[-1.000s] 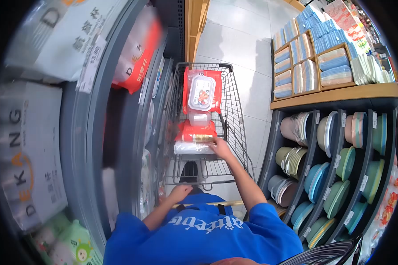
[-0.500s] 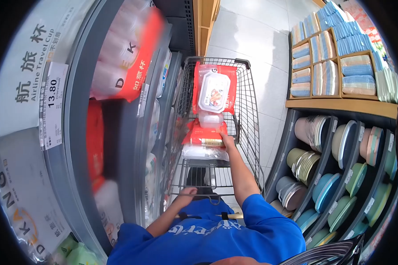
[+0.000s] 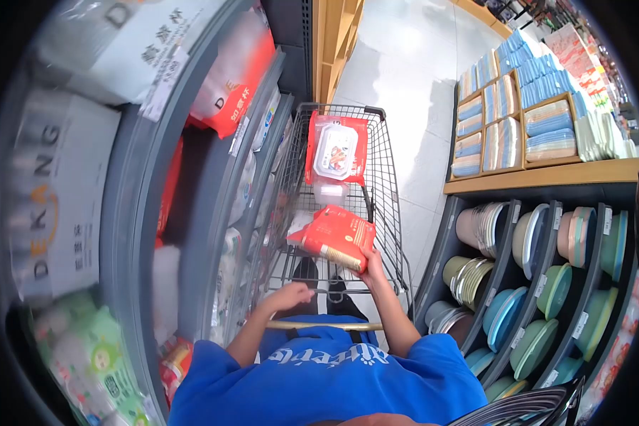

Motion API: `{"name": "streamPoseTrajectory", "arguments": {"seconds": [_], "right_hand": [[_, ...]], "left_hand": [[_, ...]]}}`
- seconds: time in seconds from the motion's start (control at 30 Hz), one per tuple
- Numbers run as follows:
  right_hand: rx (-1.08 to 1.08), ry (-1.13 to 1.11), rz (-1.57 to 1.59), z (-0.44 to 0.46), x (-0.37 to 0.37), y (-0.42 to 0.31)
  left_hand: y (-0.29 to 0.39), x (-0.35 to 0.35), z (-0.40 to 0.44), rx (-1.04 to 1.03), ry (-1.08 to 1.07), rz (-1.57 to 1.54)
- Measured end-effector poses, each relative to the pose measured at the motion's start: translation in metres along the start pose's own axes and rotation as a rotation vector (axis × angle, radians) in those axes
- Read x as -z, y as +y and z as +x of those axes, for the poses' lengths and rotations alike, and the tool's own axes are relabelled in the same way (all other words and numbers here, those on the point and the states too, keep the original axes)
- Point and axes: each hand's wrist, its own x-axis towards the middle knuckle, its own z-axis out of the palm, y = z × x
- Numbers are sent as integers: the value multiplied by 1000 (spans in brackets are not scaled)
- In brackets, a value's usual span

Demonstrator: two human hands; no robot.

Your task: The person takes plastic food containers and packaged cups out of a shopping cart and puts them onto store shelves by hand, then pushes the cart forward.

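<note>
The red package is in the middle of the frame, over the cart. The right hand is closed on its lower right corner. The left hand, lower left of it, stays free, half open. Farther up lies a pale box.

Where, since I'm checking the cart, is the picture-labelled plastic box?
The box lies in the head view's upper middle, on a red bag at the far end of the cart, beyond the red packet in the right hand.
</note>
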Motion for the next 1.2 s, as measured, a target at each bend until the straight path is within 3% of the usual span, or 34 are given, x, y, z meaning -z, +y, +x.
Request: {"name": "streamPoseTrajectory", "arguments": {"seconds": [0.03, 0.13, 0.23, 0.27, 0.4, 0.5, 0.53, 0.63, 0.67, 0.77, 0.8, 0.9, 1.0, 1.2], "right_hand": [[6, -22, 7, -30, 5, -8], [-42, -236, 8, -115, 20, -42], [-127, -460, 67, -171, 34, -66], [-160, -545, 93, -182, 41, -71], [-353, -852, 220, -200, 70, -64], [-252, -911, 77, -219, 73, -57], [-194, -668, 30, -264, 40, -70], [-598, -1254, 273, -216, 74, -43], [-553, -1282, 138, -228, 62, -52], [44, -627, -125, -221, 68, -35], [62, -534, -109, -225, 64, -44], [216, -491, 38, -248, 46, -63], [445, -521, -266, -262, 40, -63], [546, -548, -314, -276, 31, -55]], "left_hand": [[6, -4, -1, -22, 77, -122], [15, -20, 3, -352, 482, -285], [58, -30, -21, -719, 983, -39], [55, -13, -26, -641, 747, 27], [78, -26, -78, -795, 613, -258], [106, -46, -124, -903, 560, -446], [112, -51, -135, -923, 566, -466], [123, -67, -152, -947, 702, -447], [124, -71, -153, -927, 771, -428], [128, -90, -159, -810, 904, -461], [135, -100, -165, -741, 896, -534], [131, -114, -169, -631, 873, -643], [126, -121, -172, -617, 875, -683], [129, -123, -198, -718, 870, -655]]}}
